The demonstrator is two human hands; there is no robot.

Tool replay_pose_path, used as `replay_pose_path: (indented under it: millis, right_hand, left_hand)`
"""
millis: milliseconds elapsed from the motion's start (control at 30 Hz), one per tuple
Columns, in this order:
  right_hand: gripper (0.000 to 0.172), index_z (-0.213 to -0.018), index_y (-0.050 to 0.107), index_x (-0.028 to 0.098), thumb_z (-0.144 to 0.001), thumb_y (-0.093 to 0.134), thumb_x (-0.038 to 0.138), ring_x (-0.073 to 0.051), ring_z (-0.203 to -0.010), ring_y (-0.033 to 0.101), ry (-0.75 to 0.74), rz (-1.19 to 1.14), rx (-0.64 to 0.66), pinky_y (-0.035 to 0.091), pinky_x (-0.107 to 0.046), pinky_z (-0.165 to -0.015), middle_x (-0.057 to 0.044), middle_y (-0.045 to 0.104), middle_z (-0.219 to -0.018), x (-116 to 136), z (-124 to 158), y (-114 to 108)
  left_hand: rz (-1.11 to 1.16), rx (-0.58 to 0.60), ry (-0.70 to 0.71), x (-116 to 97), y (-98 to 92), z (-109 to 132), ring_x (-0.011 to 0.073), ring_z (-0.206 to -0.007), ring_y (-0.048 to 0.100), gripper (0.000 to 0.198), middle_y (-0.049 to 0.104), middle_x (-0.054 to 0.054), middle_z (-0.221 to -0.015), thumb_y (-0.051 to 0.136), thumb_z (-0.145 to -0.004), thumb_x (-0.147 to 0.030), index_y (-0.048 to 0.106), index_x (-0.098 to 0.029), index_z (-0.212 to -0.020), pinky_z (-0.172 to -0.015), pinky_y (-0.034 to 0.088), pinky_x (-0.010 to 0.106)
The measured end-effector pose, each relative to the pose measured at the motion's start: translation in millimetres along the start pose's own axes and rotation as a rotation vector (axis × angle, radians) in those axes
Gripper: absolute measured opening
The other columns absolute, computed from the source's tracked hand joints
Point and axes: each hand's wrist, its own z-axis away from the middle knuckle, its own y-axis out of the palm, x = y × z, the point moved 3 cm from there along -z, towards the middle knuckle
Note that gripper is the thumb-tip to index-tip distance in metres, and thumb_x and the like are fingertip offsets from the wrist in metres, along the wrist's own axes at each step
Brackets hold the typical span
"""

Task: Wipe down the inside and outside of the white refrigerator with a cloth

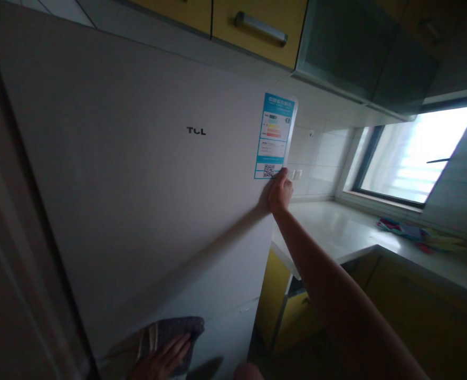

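A pale refrigerator door (158,200) with a TCL logo fills the left and middle of the view. My right hand (281,192) is closed on the door's right edge, just under the blue energy label (275,137); the fingertips behind the edge are hidden. Low on the door, my left hand (165,359) holds a dark grey cloth (178,326) with a light striped border flat against the surface, near the seam with the lower door. Its fingers lie over the cloth, and the wrist is cut off by the frame.
Yellow cabinets (257,50) with metal handles hang above. Right of the refrigerator runs a white countertop (328,227) with colourful cloths or packets (411,232) on it. A window (419,158) lights the corner. Yellow base cabinets (296,322) stand below the counter.
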Motion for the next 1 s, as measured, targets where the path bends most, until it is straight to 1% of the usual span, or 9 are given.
replay_pose_path:
  millis: [100, 200, 367, 467, 600, 700, 800, 900, 1000]
  right_hand:
    - [0.086, -0.094, 0.075, 0.02, -0.109, 0.009, 0.073, -0.037, -0.106, 0.072, 0.003, 0.006, 0.001, 0.049, -0.052, -0.098, -0.02, 0.077, -0.103, -0.9, -1.1, 0.4]
    - [0.085, -0.093, 0.076, 0.021, -0.11, 0.009, 0.072, -0.037, -0.105, 0.072, -0.009, 0.003, 0.007, 0.048, -0.054, -0.099, -0.02, 0.076, -0.103, -1.5, -2.0, 1.1]
    - [0.089, -0.095, 0.075, 0.02, -0.107, 0.009, 0.079, -0.038, -0.108, 0.07, -0.012, -0.022, -0.022, 0.048, -0.056, -0.102, -0.019, 0.075, -0.102, -6.2, -4.6, 3.5]
    - [0.091, -0.094, 0.074, 0.02, -0.105, 0.009, 0.082, -0.037, -0.109, 0.069, -0.026, -0.043, -0.039, 0.048, -0.056, -0.105, -0.017, 0.074, -0.099, -9.8, -6.6, 4.9]
    - [0.087, -0.097, 0.073, 0.02, -0.106, 0.01, 0.081, -0.036, -0.109, 0.068, -0.037, -0.06, -0.042, 0.048, -0.055, -0.104, -0.017, 0.073, -0.103, -11.1, -6.0, 4.3]
    - [0.083, -0.098, 0.07, 0.021, -0.107, 0.011, 0.08, -0.036, -0.106, 0.068, -0.075, -0.083, -0.022, 0.047, -0.053, -0.099, -0.017, 0.073, -0.104, -8.7, -3.2, 3.8]
    - [0.079, -0.097, 0.066, 0.022, -0.107, 0.012, 0.078, -0.036, -0.103, 0.068, -0.095, -0.081, -0.034, 0.047, -0.052, -0.096, -0.016, 0.072, -0.102, -7.1, -0.7, 3.9]
    - [0.072, -0.096, 0.063, 0.024, -0.108, 0.013, 0.074, -0.034, -0.1, 0.067, -0.107, -0.076, -0.073, 0.047, -0.049, -0.094, -0.014, 0.071, -0.099, -7.2, 0.3, 4.4]
    - [0.068, -0.095, 0.06, 0.025, -0.109, 0.014, 0.073, -0.032, -0.1, 0.065, -0.134, -0.07, -0.08, 0.047, -0.047, -0.093, -0.012, 0.07, -0.098, -7.6, 0.3, 5.4]
  left_hand:
    - [0.021, -0.18, -0.003, 23.3, -28.5, -16.0, 0.0174, -0.129, 0.073, 0.1, 0.071, -0.016, -0.154, 0.062, -0.077, -0.01, 0.046, -0.05, -0.168, -0.093, 0.064, 0.024]
    - [0.001, -0.278, -0.075, 64.7, -81.6, -62.0, 0.0172, -0.123, 0.076, 0.096, 0.077, -0.01, -0.147, 0.057, -0.087, -0.011, 0.035, -0.047, -0.173, -0.104, 0.059, 0.026]
    - [-0.049, -0.41, -0.112, 146.2, -209.4, -166.1, 0.0285, -0.143, 0.067, 0.081, 0.067, 0.008, -0.162, 0.059, -0.101, -0.025, 0.033, -0.037, -0.177, -0.134, 0.037, 0.046]
    - [-0.142, -0.596, -0.199, 189.2, -291.3, -223.4, 0.0395, -0.161, 0.049, 0.083, 0.049, 0.017, -0.176, 0.066, -0.102, -0.044, 0.036, -0.025, -0.177, -0.138, 0.03, 0.058]
    - [-0.156, -0.793, -0.419, 243.2, -376.2, -280.8, 0.0417, -0.169, 0.036, 0.091, 0.038, 0.02, -0.181, 0.074, -0.098, -0.052, 0.036, -0.021, -0.175, -0.137, 0.027, 0.068]
    - [-0.094, -0.746, -0.616, 287.7, -414.4, -315.3, 0.0472, -0.173, 0.019, 0.112, 0.021, 0.018, -0.188, 0.082, -0.088, -0.055, 0.026, -0.017, -0.177, -0.137, 0.016, 0.078]
    - [-0.053, -0.807, -0.782, 315.2, -441.7, -345.4, 0.0502, -0.171, 0.013, 0.113, 0.015, 0.011, -0.19, 0.072, -0.091, -0.068, 0.019, -0.021, -0.178, -0.133, 0.005, 0.083]
    - [-0.057, -0.771, -0.821, 306.0, -460.1, -378.8, 0.0433, -0.173, 0.009, 0.101, 0.01, 0.008, -0.191, 0.061, -0.1, -0.064, 0.012, -0.022, -0.178, -0.131, 0.002, 0.084]
    - [-0.094, -0.626, -0.765, 271.3, -467.2, -409.7, 0.0349, -0.175, 0.006, 0.096, 0.006, 0.007, -0.191, 0.06, -0.103, -0.056, 0.008, -0.028, -0.178, -0.138, 0.005, 0.078]
